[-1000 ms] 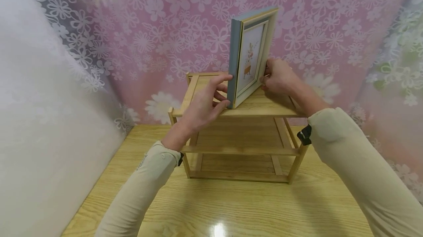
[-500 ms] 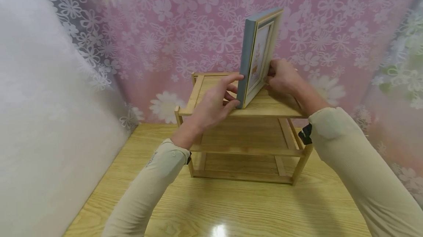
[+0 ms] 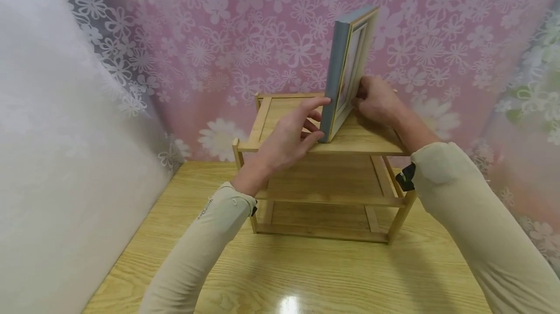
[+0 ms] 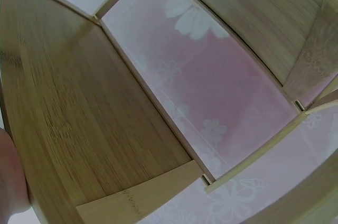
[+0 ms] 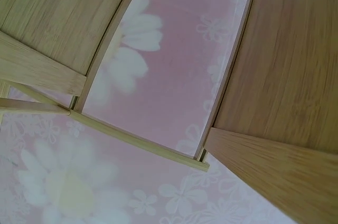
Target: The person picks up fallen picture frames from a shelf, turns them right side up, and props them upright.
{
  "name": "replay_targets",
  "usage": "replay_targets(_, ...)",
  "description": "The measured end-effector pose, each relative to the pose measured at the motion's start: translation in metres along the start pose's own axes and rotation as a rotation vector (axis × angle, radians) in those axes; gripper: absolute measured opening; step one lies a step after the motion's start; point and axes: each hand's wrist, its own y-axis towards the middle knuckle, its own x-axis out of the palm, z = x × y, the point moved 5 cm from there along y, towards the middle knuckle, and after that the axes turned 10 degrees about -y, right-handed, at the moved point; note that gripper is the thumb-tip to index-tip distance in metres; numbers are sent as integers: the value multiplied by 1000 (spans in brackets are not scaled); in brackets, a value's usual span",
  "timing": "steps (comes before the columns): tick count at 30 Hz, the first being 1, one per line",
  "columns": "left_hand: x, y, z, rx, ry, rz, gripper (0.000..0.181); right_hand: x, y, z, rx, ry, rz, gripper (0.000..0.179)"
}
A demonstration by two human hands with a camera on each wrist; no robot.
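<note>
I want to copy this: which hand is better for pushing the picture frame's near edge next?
Probably the left hand: it touches the near blue edge of the picture frame, while the right hand is over by the far edge.

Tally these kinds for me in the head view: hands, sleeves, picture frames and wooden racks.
Hands: 2 (left hand, right hand)
Sleeves: 2 (left sleeve, right sleeve)
Picture frame: 1
Wooden rack: 1
Total: 6
</note>
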Motion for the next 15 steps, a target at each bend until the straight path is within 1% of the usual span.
replay_targets(4,1,0,0,7,5,-8,63,-4,-2,-1,-30,-71,27,33)
replay_targets(6,2,-1,0,2,4,-1,64,-4,-2,-1,-32,-72,16,35)
replay_targets(8,1,-1,0,-10,-8,12,66,-3,-3,0,-18,-38,-16,45)
replay_targets(10,1,-2,-1,-17,-16,25,68,-4,-4,1,4,13,-49,61)
replay_targets(12,0,-2,0,-21,-21,35,71,-8,-7,1,19,86,-54,76)
replay_targets(14,-1,-2,0,-26,-16,42,72,-17,-12,-2,9,149,-2,82)
replay_targets(15,-2,-3,0,-27,-14,44,72,-23,-14,-4,-3,187,41,82)
